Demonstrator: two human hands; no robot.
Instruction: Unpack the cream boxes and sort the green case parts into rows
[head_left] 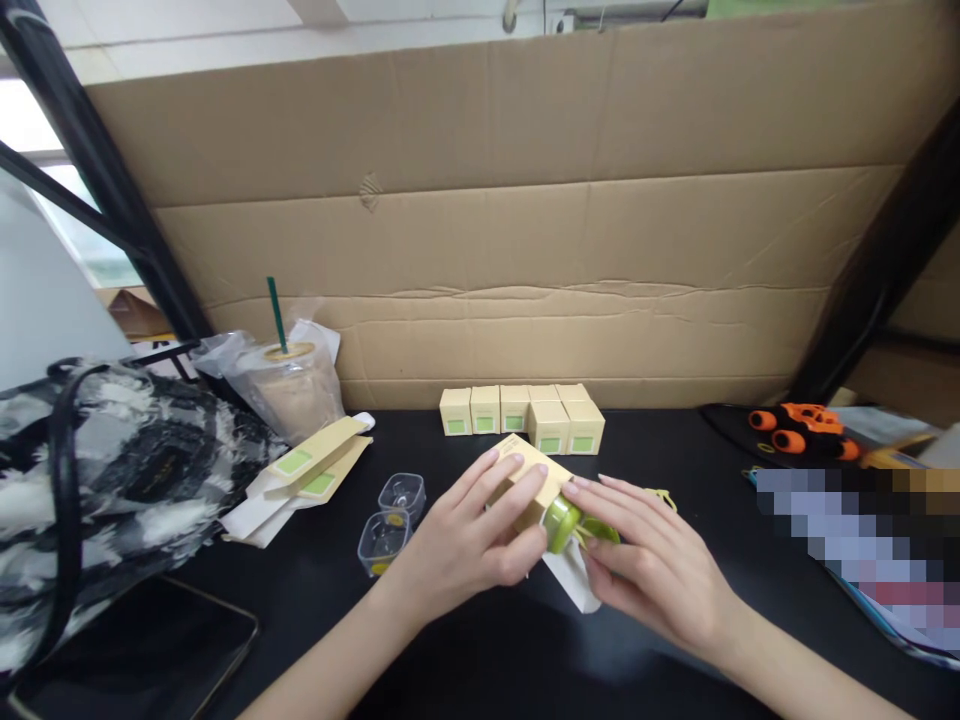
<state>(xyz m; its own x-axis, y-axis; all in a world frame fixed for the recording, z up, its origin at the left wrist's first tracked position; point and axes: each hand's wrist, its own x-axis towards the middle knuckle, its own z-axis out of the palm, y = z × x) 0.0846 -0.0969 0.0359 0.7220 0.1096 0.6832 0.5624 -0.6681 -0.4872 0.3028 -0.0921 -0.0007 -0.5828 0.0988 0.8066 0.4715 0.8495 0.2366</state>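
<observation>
My left hand [469, 535] is wrapped round a small tan carton [531, 472] with its open end turned to the right. My right hand [651, 565] pinches a round green jar [562, 522] at the carton's mouth, partly inside it. A white paper slip [574, 580] lies under the jar between my hands. Both hands rest low over the black table [480, 650].
Several shut tan cartons with green labels [525, 415] stand in a row at the cardboard wall. Flat cartons [315, 465] and two clear plastic cups [391, 520] lie left. An iced drink [296, 385], a patterned bag [97, 480] and orange objects [802, 428] flank the work spot.
</observation>
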